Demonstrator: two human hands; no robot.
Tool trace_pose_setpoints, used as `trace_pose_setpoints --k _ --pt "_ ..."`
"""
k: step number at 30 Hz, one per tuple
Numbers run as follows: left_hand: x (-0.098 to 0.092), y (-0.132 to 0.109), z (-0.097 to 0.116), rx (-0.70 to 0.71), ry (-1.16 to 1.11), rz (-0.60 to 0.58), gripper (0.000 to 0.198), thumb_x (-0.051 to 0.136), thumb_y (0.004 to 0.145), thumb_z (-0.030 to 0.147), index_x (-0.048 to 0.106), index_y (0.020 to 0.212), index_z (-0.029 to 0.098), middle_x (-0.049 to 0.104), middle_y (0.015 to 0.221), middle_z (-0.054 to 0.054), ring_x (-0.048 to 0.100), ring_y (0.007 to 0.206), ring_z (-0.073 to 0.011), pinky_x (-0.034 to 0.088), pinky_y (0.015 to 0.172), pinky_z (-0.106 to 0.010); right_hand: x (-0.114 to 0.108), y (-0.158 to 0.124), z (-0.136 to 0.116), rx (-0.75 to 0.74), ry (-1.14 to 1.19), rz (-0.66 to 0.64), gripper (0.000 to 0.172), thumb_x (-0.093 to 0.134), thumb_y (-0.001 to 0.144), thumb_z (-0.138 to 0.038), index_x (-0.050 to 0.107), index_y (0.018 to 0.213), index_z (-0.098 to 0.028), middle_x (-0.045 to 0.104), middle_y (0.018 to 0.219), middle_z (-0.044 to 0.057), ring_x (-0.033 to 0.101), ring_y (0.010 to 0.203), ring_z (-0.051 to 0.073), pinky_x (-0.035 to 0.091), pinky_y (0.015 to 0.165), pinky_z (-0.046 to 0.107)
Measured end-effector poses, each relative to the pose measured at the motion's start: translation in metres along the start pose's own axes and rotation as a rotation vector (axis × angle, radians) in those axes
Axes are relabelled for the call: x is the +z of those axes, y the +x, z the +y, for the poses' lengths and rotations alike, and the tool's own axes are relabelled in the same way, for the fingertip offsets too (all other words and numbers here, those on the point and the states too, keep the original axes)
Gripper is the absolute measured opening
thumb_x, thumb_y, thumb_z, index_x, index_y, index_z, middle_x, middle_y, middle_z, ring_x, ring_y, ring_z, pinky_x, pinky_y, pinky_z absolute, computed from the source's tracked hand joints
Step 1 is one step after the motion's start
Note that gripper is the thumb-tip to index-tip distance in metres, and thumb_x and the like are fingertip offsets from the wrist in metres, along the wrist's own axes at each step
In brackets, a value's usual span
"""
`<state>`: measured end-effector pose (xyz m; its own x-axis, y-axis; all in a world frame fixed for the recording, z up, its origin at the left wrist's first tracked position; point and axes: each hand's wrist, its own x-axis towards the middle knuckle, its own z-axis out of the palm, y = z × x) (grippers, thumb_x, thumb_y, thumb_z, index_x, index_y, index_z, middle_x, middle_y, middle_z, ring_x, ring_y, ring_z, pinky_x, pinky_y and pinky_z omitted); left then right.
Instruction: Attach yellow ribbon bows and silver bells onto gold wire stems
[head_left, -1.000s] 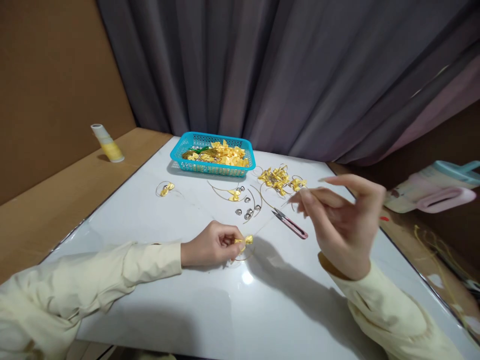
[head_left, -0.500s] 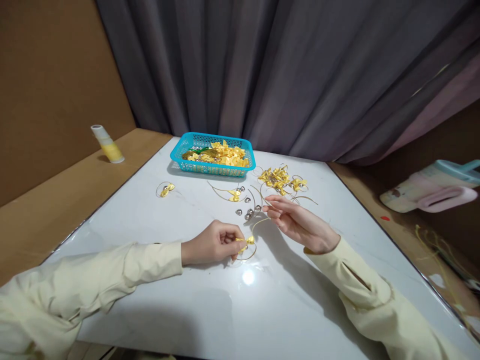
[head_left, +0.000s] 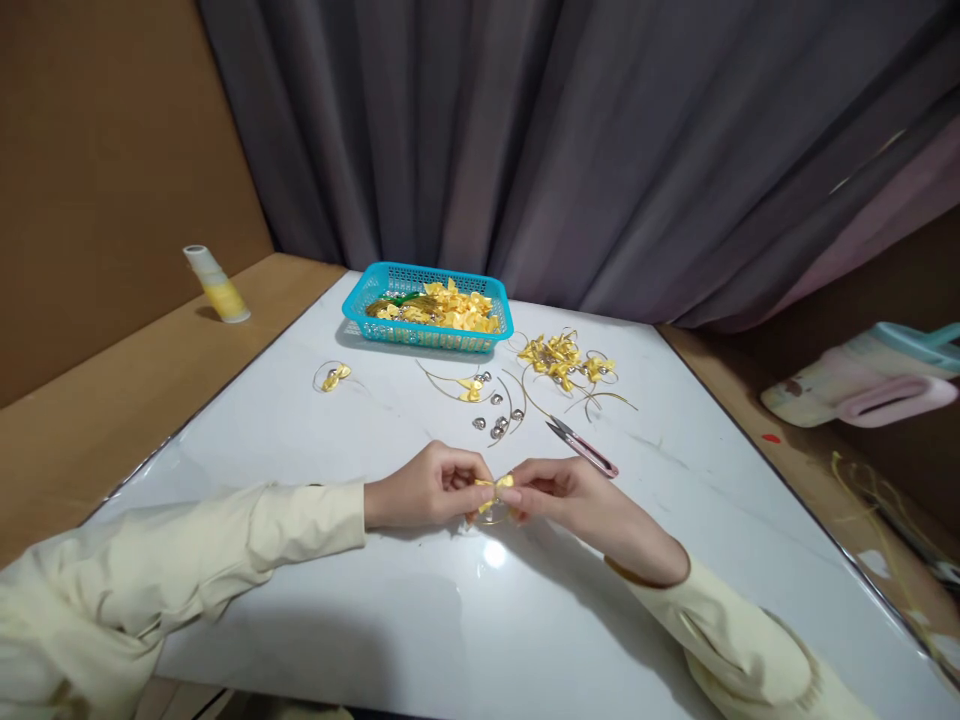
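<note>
My left hand point(head_left: 427, 488) rests on the white table point(head_left: 525, 610), its fingers pinched on a small yellow ribbon bow point(head_left: 495, 489) with a thin gold cord. My right hand point(head_left: 574, 497) meets it from the right, fingertips closed on the same bow. Just behind the hands lie pink thread snips point(head_left: 581, 446) and a few silver bells point(head_left: 496, 425).
A turquoise basket point(head_left: 427, 308) of yellow bows stands at the back. A pile of finished bows on cords point(head_left: 559, 358) lies to its right, one lone bow point(head_left: 331, 377) to the left. A yellow spool point(head_left: 216, 284) sits on the brown ledge; a pink and blue container point(head_left: 870, 378) far right.
My right hand came down from the air, passed over the snips and bells, and closed on the bow that my left hand holds. The left hand stayed put.
</note>
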<state>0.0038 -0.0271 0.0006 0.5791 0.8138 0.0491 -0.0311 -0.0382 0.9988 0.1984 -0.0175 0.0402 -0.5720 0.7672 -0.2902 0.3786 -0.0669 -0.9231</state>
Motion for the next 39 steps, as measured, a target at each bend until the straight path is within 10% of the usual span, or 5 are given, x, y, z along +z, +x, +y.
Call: trace_pose_setpoints --k 20,39 --pt "0.0012 0.0017 0.0024 -0.098 0.029 -0.001 0.032 0.052 0.082 0.04 0.054 0.069 0.011 0.053 0.051 0.001 0.036 0.037 -0.0047 0.029 0.038 -0.018 0.0077 -0.0018 0.008 0.008 0.398 0.084 0.027 0.075 0.064 -0.035 0.063 0.067 -0.011 0.059 0.049 -0.001 0.052 0.046 0.008 0.042 0.052 0.022" --pt "0.0042 0.0031 0.0001 -0.056 0.087 0.038 0.027 0.054 0.083 0.033 0.059 0.071 0.01 0.059 0.06 -0.003 0.055 0.051 -0.0112 0.048 0.053 -0.024 0.0057 -0.0028 0.0086 -0.024 0.387 0.185 0.023 0.074 0.065 -0.032 0.064 0.068 -0.012 0.06 0.05 -0.002 0.054 0.047 0.008 0.044 0.054 0.023"
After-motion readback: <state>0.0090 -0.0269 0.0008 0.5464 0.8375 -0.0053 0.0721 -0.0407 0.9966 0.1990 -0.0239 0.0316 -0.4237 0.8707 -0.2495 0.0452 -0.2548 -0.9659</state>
